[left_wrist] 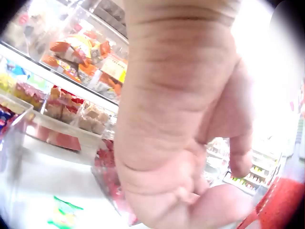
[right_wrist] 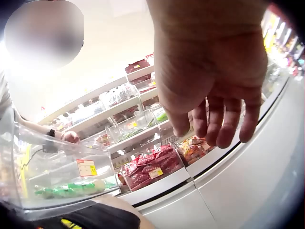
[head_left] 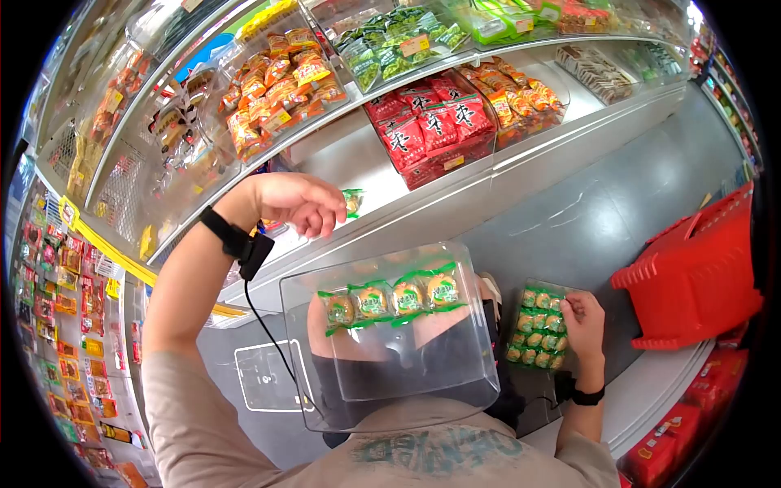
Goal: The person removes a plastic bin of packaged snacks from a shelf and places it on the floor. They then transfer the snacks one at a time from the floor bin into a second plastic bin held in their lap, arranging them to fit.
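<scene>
A clear plastic bin (head_left: 399,390) rests on the person's lap, with a row of green-edged round snack packets (head_left: 372,302) inside along its far side. Above the white shelf, the left hand (head_left: 301,203) hangs with loosely curled fingers, holding nothing, beside a lone green packet (head_left: 353,202); that packet (left_wrist: 65,213) also shows below the left hand (left_wrist: 176,124) in the left wrist view. The right hand (head_left: 584,324) is at the right edge of a tray of green packets (head_left: 537,327). Its bent, relaxed fingers (right_wrist: 228,121) show nothing held; contact with the tray cannot be told.
Red snack bags (head_left: 435,122) fill a shelf bin ahead, with orange packets (head_left: 285,81) in a bin at upper left. A red basket (head_left: 691,268) stands on the floor at right, near red boxes (head_left: 671,435). Hanging snacks (head_left: 69,325) line the far left.
</scene>
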`<state>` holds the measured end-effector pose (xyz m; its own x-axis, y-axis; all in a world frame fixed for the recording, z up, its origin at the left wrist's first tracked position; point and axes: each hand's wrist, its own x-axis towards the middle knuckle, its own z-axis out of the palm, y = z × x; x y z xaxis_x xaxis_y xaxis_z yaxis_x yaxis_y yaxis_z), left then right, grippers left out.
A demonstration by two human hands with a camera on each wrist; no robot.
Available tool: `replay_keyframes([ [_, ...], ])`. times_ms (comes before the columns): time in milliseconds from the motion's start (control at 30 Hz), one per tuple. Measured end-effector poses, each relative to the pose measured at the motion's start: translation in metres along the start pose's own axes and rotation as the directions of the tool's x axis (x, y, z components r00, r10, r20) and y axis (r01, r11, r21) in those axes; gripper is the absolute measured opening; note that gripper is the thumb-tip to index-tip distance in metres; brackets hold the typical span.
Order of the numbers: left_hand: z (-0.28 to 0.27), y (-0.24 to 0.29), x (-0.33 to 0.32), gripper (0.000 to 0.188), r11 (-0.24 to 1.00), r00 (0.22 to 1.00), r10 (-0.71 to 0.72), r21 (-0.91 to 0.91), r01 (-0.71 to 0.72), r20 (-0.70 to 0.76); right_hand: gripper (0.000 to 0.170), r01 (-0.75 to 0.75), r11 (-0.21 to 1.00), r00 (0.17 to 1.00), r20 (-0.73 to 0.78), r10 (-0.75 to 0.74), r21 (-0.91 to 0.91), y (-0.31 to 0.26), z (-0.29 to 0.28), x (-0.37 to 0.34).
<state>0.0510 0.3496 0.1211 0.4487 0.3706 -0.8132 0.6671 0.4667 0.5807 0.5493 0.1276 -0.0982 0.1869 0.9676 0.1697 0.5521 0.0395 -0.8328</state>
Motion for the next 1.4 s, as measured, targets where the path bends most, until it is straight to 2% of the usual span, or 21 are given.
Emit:
replay_keyframes([
  [33, -0.018, -0.014, 0.014, 0.038, 1.000, 0.991, 0.005, -0.002, -0.005, -0.136, 0.013, -0.014, 1.000, 1.000, 0.007, 0.014, -0.019, 0.007, -0.002, -0.001],
  [133, -0.032, -0.033, 0.050, 0.051, 0.965, 0.901, -0.051, 0.210, 0.155, -0.431, 0.015, -0.067, 0.995, 0.997, 0.019, 0.069, -0.070, 0.013, -0.005, -0.001],
  [167, -0.042, -0.043, 0.065, 0.057, 0.862, 0.886, 0.001, 0.450, 0.235, -0.463, 0.015, -0.065, 0.996, 0.998, 0.019, 0.067, -0.060, 0.017, -0.003, -0.002],
  [233, -0.057, -0.066, 0.104, 0.069, 0.474, 0.885, 0.123, 0.810, 0.345, -0.450, 0.015, -0.088, 0.995, 0.996, 0.023, 0.090, -0.056, 0.025, -0.002, -0.005],
  [300, -0.067, -0.091, 0.136, 0.086, 0.473, 0.898, 0.112, 0.818, 0.327, -0.424, 0.015, -0.110, 0.990, 0.993, 0.030, 0.113, -0.086, 0.018, -0.004, -0.011],
  [333, -0.054, -0.079, 0.142, 0.102, 0.463, 0.880, -0.004, 0.780, 0.422, -0.474, 0.015, -0.121, 0.989, 0.992, 0.026, 0.124, -0.090, 0.012, -0.002, -0.010],
  [367, -0.051, -0.077, 0.150, 0.104, 0.352, 0.923, 0.024, 0.867, 0.353, -0.385, 0.015, -0.130, 0.988, 0.991, 0.023, 0.133, -0.088, 0.010, -0.001, -0.010],
  [433, -0.069, -0.089, 0.172, 0.106, 0.365, 0.940, 0.087, 0.889, 0.278, -0.330, 0.016, -0.160, 0.983, 0.986, 0.024, 0.162, -0.091, 0.013, -0.001, -0.015],
  [567, -0.086, -0.085, 0.190, 0.113, 0.636, 0.906, -0.058, 0.684, 0.357, -0.419, 0.015, -0.188, 0.976, 0.981, 0.027, 0.192, -0.110, 0.014, 0.004, -0.025],
  [633, -0.097, -0.093, 0.198, 0.111, 0.604, 0.908, 0.002, 0.724, 0.333, -0.419, 0.014, -0.198, 0.972, 0.979, 0.029, 0.203, -0.123, 0.016, 0.006, -0.025],
  [667, -0.102, -0.098, 0.200, 0.106, 0.650, 0.910, 0.003, 0.692, 0.313, -0.414, 0.014, -0.204, 0.968, 0.977, 0.032, 0.211, -0.144, 0.017, 0.004, -0.025],
  [767, -0.095, -0.077, 0.193, 0.093, 0.644, 0.907, -0.046, 0.682, 0.348, -0.419, 0.013, -0.197, 0.961, 0.977, 0.039, 0.208, -0.196, 0.013, 0.001, -0.022],
  [800, -0.097, -0.075, 0.194, 0.072, 0.751, 0.925, -0.046, 0.598, 0.281, -0.376, 0.013, -0.184, 0.960, 0.979, 0.044, 0.197, -0.209, 0.011, 0.000, -0.019],
  [867, -0.103, -0.074, 0.190, 0.065, 0.730, 0.934, -0.021, 0.633, 0.258, -0.356, 0.013, -0.177, 0.957, 0.982, 0.029, 0.189, -0.229, 0.004, -0.003, -0.013],
  [1033, -0.044, -0.018, 0.094, 0.051, 0.712, 0.943, 0.049, 0.674, 0.199, -0.329, 0.011, -0.075, 0.974, 0.996, 0.029, 0.083, -0.212, -0.007, -0.005, -0.002],
  [1100, -0.028, -0.028, 0.056, 0.046, 0.521, 0.838, 0.383, 0.840, 0.153, -0.390, 0.011, -0.043, 0.979, 0.998, 0.043, 0.052, -0.197, -0.015, -0.002, 0.002],
  [1167, 0.020, -0.022, 0.008, 0.044, 0.529, 0.717, 0.444, 0.803, 0.275, -0.537, 0.011, 0.012, 0.981, 0.998, 0.057, 0.000, -0.194, -0.024, 0.001, 0.004],
  [1233, 0.062, -0.028, -0.029, 0.048, 0.494, 0.687, 0.553, 0.850, 0.185, -0.471, 0.011, 0.032, 0.983, 0.998, 0.056, -0.022, -0.178, -0.026, 0.002, 0.005],
  [1300, 0.117, -0.034, -0.058, 0.054, 0.306, 0.638, 0.730, 0.952, 0.015, -0.244, 0.011, 0.020, 0.989, 0.999, 0.044, -0.014, -0.147, -0.021, 0.005, 0.005],
  [1367, 0.166, -0.042, -0.071, 0.057, 0.402, 0.763, 0.598, 0.915, -0.018, -0.247, 0.013, -0.099, 0.992, 0.993, 0.049, 0.103, -0.084, 0.005, 0.010, 0.005],
  [1400, 0.181, -0.052, -0.068, 0.056, 0.403, 0.787, 0.581, 0.913, -0.058, -0.207, 0.014, -0.150, 0.987, 0.987, 0.056, 0.153, -0.057, 0.019, 0.009, 0.005],
])
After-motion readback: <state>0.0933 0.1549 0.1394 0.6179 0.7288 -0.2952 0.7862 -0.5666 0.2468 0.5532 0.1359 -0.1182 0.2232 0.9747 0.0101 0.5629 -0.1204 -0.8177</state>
